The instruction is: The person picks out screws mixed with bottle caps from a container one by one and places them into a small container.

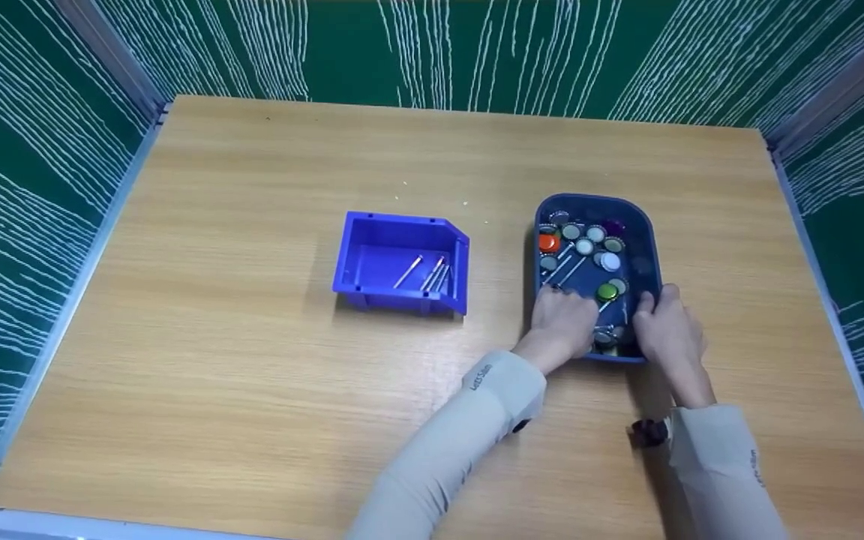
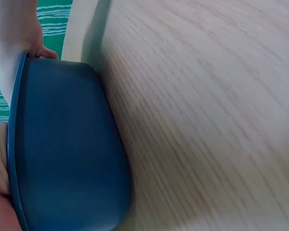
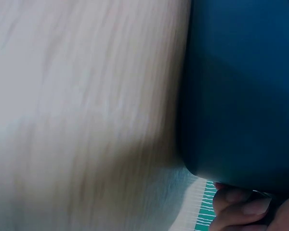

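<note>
Dark blue rounded rectangular tray [image 1: 593, 198]: right of centre on the light wood-grain surface [image 1: 214, 300]; round multicoloured bottle caps [image 1: 610, 262] and slim silver metal screws [image 1: 571, 272] inside.
Left hand [image 1: 563, 319]: you've got it in the tray, near left; fingertips hidden, can't tell if pinching.
Right hand [image 1: 670, 330]: you grip the near-right rim.
Bright blue rectangular bin [image 1: 372, 262]: left of tray, more screws inside.

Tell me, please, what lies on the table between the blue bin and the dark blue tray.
In the head view, the stretch between the blue bin and the dark blue tray is bare tabletop, save for a tiny pale speck.
</note>
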The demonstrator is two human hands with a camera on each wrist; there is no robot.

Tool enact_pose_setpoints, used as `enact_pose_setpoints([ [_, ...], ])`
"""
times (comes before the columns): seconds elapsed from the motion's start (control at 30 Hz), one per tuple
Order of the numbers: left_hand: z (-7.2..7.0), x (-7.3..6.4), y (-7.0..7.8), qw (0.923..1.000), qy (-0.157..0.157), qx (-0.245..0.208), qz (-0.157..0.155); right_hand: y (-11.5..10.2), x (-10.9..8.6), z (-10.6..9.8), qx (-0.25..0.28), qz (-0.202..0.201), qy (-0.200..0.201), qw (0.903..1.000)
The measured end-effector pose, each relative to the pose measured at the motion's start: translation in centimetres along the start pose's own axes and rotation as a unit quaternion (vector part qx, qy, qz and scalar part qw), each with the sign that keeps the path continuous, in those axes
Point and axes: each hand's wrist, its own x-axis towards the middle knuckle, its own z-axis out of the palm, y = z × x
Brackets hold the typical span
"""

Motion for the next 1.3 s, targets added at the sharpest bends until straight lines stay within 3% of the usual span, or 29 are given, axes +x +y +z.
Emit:
enact_pose_setpoints([
  [0.43,0.0,0.0,-0.6,0.9986,0.0,-0.025,0.047,-0.1,-0.2,-0.2,-0.002,0.004,-0.007,1.0],
  [0.8,-0.1,-0.1,-0.8,0.9977,-0.006,-0.04,0.054,-0.1,-0.1,-0.1,0.001,0.004,-0.008,1.0],
  [1.0,-0.1,-0.1,-0.9,0.9968,0.016,-0.046,0.064,-0.1,-0.1,-0.2,0.002,-0.001,-0.001,1.0],
  [1.3,-0.2,-0.1,-1.3,0.99,0.038,-0.124,0.056,0.1,-0.2,-0.1,0.002,-0.005,-0.001,1.0],
])
